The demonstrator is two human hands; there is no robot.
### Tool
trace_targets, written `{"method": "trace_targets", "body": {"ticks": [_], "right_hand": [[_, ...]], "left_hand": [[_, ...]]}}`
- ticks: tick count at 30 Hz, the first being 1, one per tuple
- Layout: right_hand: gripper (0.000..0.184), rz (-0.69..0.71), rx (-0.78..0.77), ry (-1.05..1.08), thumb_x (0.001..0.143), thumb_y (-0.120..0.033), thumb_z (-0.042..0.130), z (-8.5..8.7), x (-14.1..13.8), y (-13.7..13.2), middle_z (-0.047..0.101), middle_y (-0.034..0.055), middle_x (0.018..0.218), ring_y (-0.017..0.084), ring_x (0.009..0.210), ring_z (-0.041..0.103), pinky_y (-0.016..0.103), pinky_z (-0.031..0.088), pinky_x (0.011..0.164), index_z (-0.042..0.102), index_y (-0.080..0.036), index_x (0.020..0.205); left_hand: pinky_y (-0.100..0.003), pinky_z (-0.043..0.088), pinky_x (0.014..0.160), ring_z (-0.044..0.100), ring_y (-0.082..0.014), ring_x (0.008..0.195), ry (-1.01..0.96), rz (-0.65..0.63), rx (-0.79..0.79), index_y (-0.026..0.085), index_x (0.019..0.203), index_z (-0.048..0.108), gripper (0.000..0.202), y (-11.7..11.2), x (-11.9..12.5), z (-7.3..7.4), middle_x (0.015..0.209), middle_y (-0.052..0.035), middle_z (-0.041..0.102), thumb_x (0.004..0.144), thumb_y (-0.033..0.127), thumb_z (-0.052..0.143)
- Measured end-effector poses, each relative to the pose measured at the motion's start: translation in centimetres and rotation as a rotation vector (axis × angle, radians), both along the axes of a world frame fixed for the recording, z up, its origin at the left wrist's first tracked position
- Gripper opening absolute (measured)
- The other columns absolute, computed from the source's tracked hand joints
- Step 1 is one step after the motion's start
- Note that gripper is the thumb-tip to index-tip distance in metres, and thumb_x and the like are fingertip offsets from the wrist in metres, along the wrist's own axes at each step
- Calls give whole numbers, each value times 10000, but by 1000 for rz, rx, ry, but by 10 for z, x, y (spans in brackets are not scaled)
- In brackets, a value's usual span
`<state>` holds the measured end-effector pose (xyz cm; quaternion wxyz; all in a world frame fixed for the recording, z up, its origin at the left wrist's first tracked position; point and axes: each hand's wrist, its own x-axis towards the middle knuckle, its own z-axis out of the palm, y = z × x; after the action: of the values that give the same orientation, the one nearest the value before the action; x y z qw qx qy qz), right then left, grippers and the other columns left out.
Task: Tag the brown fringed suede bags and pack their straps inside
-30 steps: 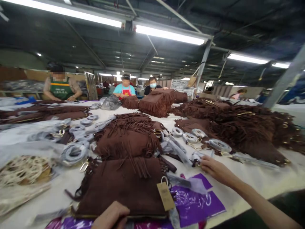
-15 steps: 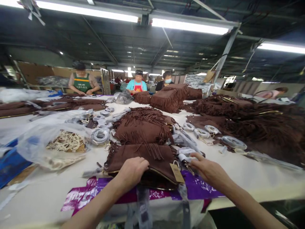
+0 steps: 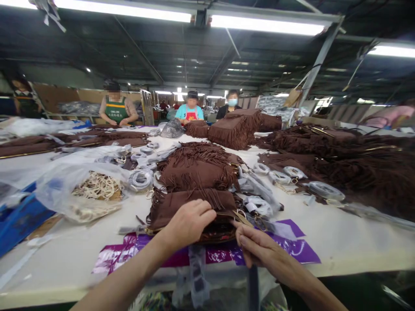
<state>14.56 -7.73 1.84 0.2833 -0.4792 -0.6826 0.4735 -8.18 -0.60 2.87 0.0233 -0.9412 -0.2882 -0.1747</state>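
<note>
"Where's the dark brown, fringed soft bag (image 3: 175, 204)?"
"Near the front edge of the white desk (image 3: 350, 250), mouth gaping, over shiny purple plastic film (image 3: 301, 249)"
"And each grip?"
"The left hand (image 3: 191, 220) grasps its upper rim; the right hand (image 3: 259, 245) is at the mouth's right end, by a tan tag (image 3: 245, 219); I can't tell if that grip is closed"
"Beyond?"
"Another brown fringed bag (image 3: 194, 175) just behind"

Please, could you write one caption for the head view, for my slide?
Left hand holds a fringed brown bag open, right hand at its corner, purple plastic beneath.
</note>
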Motion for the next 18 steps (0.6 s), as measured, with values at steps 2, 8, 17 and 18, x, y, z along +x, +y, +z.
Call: {"method": "trace_targets", "body": {"ticks": [2, 8, 17, 18], "right_hand": [[322, 5, 1, 29, 948, -509, 411, -1, 4, 2, 488, -72, 528, 197, 646, 531, 423, 332, 998, 440, -251, 758], [349, -4, 63, -17, 941, -518, 425, 0, 2, -6, 531, -33, 607, 246, 853, 568, 436, 225, 1074, 459, -250, 721], [382, -90, 65, 5, 904, -579, 437, -6, 10, 7, 459, -54, 514, 238, 736, 586, 402, 368, 973, 467, -257, 701], [382, -101, 61, -1, 901, -579, 438, -7, 11, 9, 449, -59, 514, 221, 674, 569, 386, 405, 917, 465, -256, 699]], "left_hand": [[-292, 474, 821, 597, -195, 886, 38, -108, -30, 172, 965, 614, 213, -15, 8, -5, 955, -64, 656, 959, 190, 402], [-362, 516, 840, 651, -252, 911, 130, 185, -261, 128, 986, 656, 280, -12, 37, -35, 989, -132, 702, 831, 48, 437], [-306, 499, 833, 665, -235, 932, -54, -20, -497, 196, 1031, 684, 297, 17, 44, -27, 999, -75, 729, 803, 134, 504], [-304, 499, 833, 663, -236, 933, -63, -29, -516, 194, 1047, 676, 319, 18, 44, -26, 1001, -74, 728, 786, 121, 507]]}}
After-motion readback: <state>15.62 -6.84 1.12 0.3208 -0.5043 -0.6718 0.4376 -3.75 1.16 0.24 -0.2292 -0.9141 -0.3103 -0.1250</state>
